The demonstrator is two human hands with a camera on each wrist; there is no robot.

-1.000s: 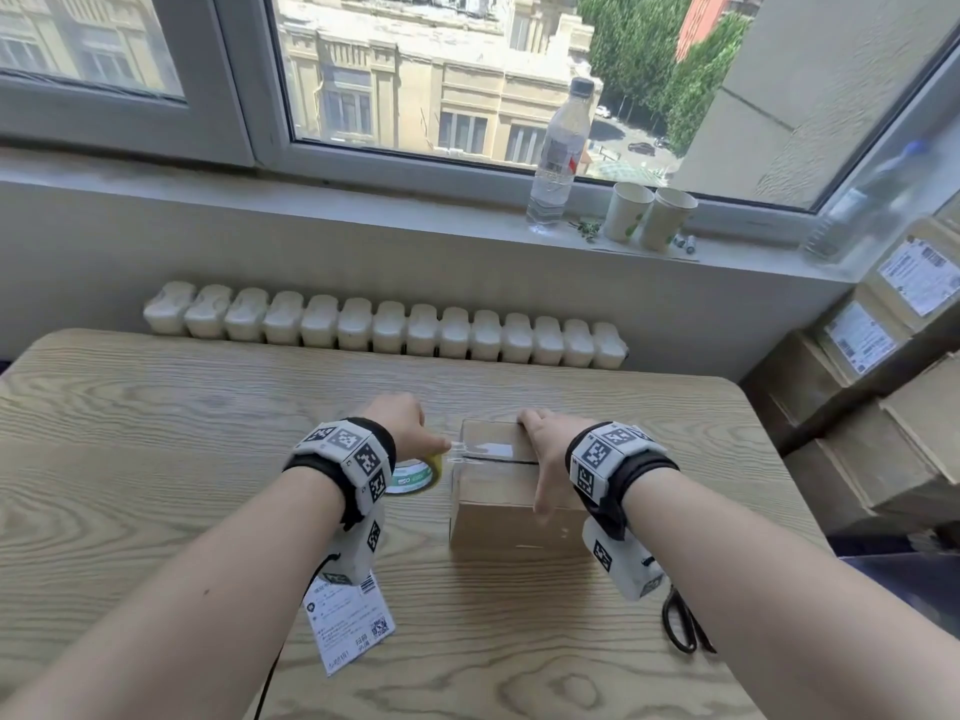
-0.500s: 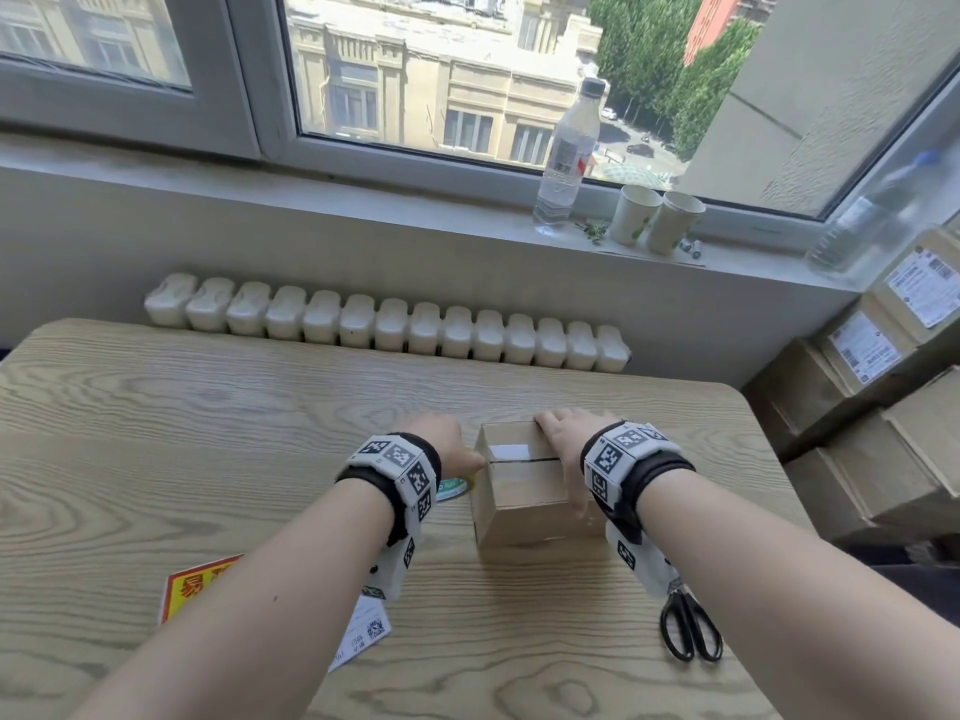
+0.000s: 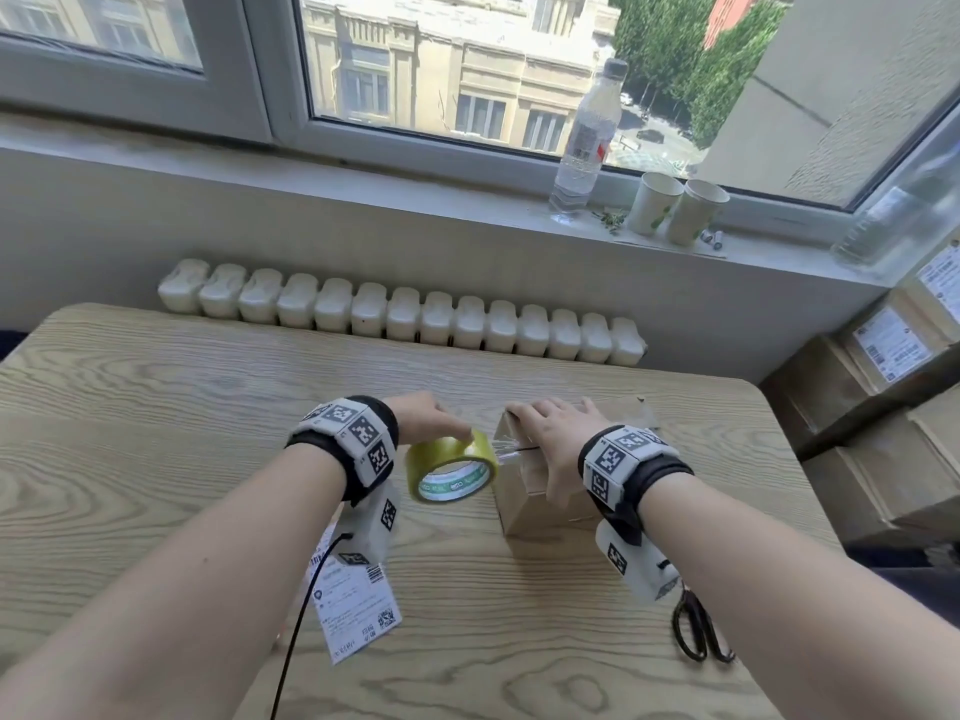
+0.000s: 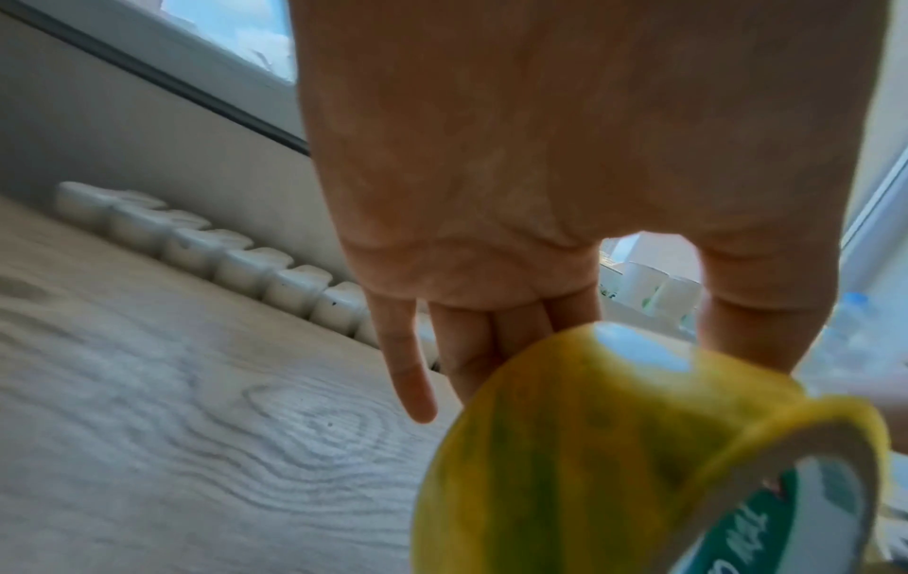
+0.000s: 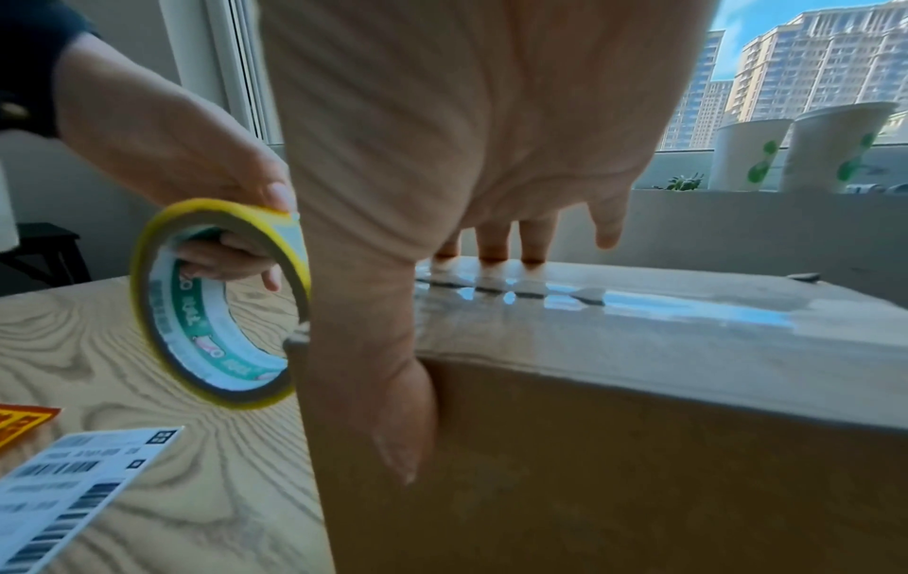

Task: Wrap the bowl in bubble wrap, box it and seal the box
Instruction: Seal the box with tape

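Note:
A closed brown cardboard box point(image 3: 545, 504) point(image 5: 614, 466) stands on the wooden table point(image 3: 156, 459), with clear tape along its top seam. My right hand point(image 3: 550, 433) point(image 5: 491, 155) lies flat on the box top, fingertips pressing the taped seam, thumb down the near side. My left hand point(image 3: 431, 420) point(image 5: 196, 155) grips a yellow tape roll point(image 3: 451, 467) point(image 4: 639, 466) point(image 5: 216, 307) lifted just left of the box, thumb on its rim and fingers through the core. A strip of tape runs from the roll to the box's left edge. The bowl and bubble wrap are out of sight.
Black scissors point(image 3: 698, 628) lie at the table's right front. A white shipping label point(image 3: 353, 600) point(image 5: 73, 477) and a red-yellow sticker point(image 5: 20, 423) lie left front. Bottle point(image 3: 587, 137) and two paper cups point(image 3: 675, 210) stand on the windowsill. Stacked cartons point(image 3: 883, 433) are at right.
My left hand has lifted the tape roll off the table and tipped it up beside the box's left edge. My right hand stays pressed on the box top.

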